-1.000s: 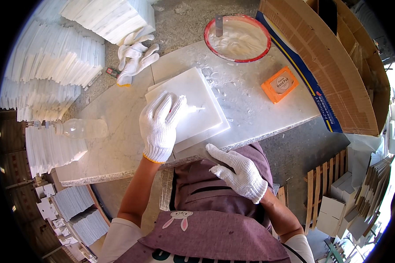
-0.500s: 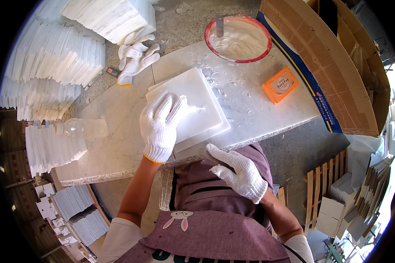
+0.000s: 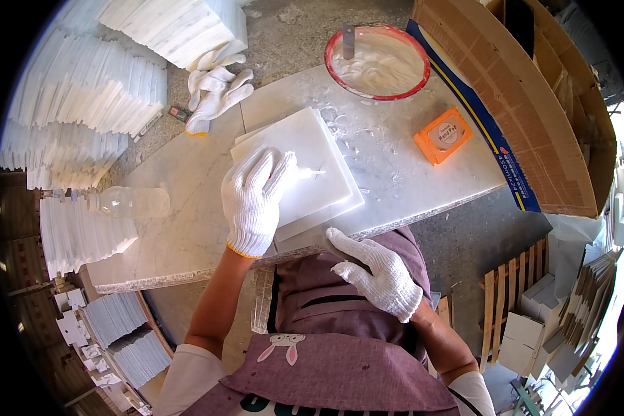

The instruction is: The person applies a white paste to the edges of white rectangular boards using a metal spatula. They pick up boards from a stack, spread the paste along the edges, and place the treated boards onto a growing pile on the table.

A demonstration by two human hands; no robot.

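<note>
My left hand (image 3: 252, 201), in a white knitted glove, rests on a stack of smooth white square tiles (image 3: 312, 142). Its fingers are closed around a small white thing with a thin pointed tip (image 3: 317, 172), which points right across the top tile; a bright glare hides part of it, and a speck of red shows between the fingers. My right hand (image 3: 381, 277), gloved too, hovers over my lap just off the table's front edge. Between its thumb and forefinger shows a thin greyish strip (image 3: 357, 259), mostly hidden, so its kind is unclear.
On the stone-topped table (image 3: 187, 243) stand a red-rimmed bowl (image 3: 423, 87) of white paste with a metal scraper (image 3: 348, 43), an orange box (image 3: 442, 135) and a clear bottle (image 3: 135, 202). Spare gloves (image 3: 215, 93) lie behind. Tile stacks (image 3: 90, 90) rise left; a cardboard box (image 3: 513, 111) stands right.
</note>
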